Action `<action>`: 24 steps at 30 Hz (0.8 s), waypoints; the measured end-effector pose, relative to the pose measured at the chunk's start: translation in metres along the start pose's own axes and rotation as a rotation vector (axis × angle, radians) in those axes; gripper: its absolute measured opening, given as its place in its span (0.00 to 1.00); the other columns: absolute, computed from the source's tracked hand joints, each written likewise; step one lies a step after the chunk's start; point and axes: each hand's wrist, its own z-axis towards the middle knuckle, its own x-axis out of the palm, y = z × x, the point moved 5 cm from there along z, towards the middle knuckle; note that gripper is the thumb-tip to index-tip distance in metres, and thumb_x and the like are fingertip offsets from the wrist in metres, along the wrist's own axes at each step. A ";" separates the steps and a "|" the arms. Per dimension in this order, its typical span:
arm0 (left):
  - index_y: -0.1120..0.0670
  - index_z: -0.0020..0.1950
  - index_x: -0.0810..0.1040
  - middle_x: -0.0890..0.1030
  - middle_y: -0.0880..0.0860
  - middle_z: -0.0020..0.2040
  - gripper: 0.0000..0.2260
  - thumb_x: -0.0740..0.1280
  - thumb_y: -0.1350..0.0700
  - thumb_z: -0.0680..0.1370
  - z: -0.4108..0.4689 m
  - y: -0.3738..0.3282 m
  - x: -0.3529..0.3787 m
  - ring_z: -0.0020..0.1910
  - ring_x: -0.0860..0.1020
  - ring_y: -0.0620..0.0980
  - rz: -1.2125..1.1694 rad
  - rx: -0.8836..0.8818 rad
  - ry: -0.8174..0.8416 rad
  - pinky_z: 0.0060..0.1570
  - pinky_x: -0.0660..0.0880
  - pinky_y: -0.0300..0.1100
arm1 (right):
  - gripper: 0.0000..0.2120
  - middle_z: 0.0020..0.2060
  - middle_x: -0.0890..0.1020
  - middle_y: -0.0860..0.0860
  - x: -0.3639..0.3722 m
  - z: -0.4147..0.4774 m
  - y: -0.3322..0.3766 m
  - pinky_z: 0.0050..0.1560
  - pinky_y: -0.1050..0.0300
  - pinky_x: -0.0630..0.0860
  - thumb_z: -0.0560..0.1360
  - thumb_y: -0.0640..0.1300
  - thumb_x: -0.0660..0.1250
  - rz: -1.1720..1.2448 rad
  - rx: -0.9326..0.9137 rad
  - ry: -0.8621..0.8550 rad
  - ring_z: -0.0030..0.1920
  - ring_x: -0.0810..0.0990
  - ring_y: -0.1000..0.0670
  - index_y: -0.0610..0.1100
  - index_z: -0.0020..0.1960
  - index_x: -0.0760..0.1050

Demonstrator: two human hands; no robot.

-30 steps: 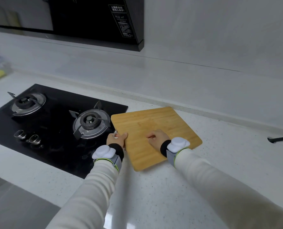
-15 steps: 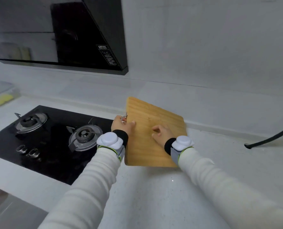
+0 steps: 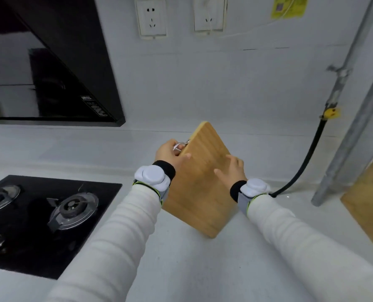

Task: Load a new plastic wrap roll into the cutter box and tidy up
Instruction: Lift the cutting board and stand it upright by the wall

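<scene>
Hands: both on one cutting board (image 3: pixel 200 192), set apart across its width.
- Left hand (image 3: pixel 170 152): fingers curled round the metal loop (image 3: pixel 181 145) at the board's upper left edge, thumb laid on the wooden face.
- Right hand (image 3: pixel 232 168): fingers straight and spread, pressing flat on the face near the right edge.
- Each wrist carries a white sensor pod (image 3: pixel 151 178) over a black cuff.

Task items: plastic wrap roll and cutter box, neither in view.

Board: bamboo, raised on a tilt, upper corner toward the wall, lower corner close over the countertop (image 3: pixel 192 269); whether it touches cannot be told.

Step in hand (judged): the tidying part, the board being carried or stood away.

Next move calls for (judged): a steady hold on the loop while the flat hand guides the board upright to a resting place, perhaps against the wall; the lower corner could slide on the smooth top.

Surface: pale speckled countertop; black glass hob (image 3: pixel 28 225) at left with a burner (image 3: pixel 74 207) nearest the arms.

Room: black range hood (image 3: pixel 61 62) above the hob; two wall sockets (image 3: pixel 151 17) higher up; yellow sticker (image 3: pixel 289 6); grey pipe (image 3: pixel 342 73) with a yellow valve (image 3: pixel 331 112) and black hose (image 3: pixel 309 153) running down to the counter; wooden panel (image 3: pixel 370 203) at far right.
</scene>
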 end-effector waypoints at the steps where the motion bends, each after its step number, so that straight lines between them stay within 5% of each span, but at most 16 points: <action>1: 0.49 0.35 0.67 0.80 0.53 0.42 0.13 0.72 0.58 0.71 -0.001 -0.008 0.009 0.39 0.76 0.54 -0.006 0.018 0.020 0.47 0.76 0.48 | 0.32 0.72 0.58 0.44 -0.016 0.000 -0.006 0.66 0.49 0.65 0.75 0.47 0.66 0.023 -0.005 -0.051 0.68 0.66 0.42 0.41 0.73 0.56; 7: 0.48 0.34 0.72 0.78 0.46 0.36 0.12 0.74 0.58 0.70 -0.003 -0.037 0.047 0.39 0.78 0.50 0.027 0.111 0.069 0.45 0.76 0.43 | 0.38 0.75 0.56 0.46 -0.075 0.005 -0.022 0.74 0.49 0.56 0.73 0.53 0.68 0.147 -0.040 -0.159 0.75 0.55 0.45 0.42 0.75 0.52; 15: 0.51 0.46 0.82 0.78 0.39 0.36 0.08 0.75 0.57 0.68 -0.010 -0.078 0.096 0.36 0.75 0.44 0.191 0.291 0.192 0.34 0.69 0.26 | 0.27 0.64 0.68 0.45 -0.110 -0.002 -0.057 0.58 0.53 0.70 0.76 0.55 0.62 0.162 -0.006 -0.147 0.61 0.72 0.44 0.42 0.69 0.61; 19: 0.53 0.45 0.82 0.81 0.45 0.38 0.10 0.76 0.54 0.67 -0.005 -0.077 0.104 0.36 0.75 0.45 0.204 0.257 0.170 0.40 0.73 0.35 | 0.22 0.59 0.74 0.45 -0.112 -0.006 -0.072 0.59 0.46 0.74 0.76 0.54 0.62 0.241 0.028 -0.126 0.57 0.76 0.44 0.42 0.63 0.62; 24: 0.50 0.40 0.79 0.79 0.47 0.37 0.09 0.76 0.50 0.67 0.002 -0.070 0.104 0.40 0.76 0.49 0.288 0.226 0.139 0.48 0.76 0.46 | 0.20 0.52 0.75 0.48 -0.111 -0.007 -0.085 0.52 0.51 0.74 0.77 0.55 0.60 0.232 0.088 -0.127 0.50 0.76 0.46 0.43 0.61 0.62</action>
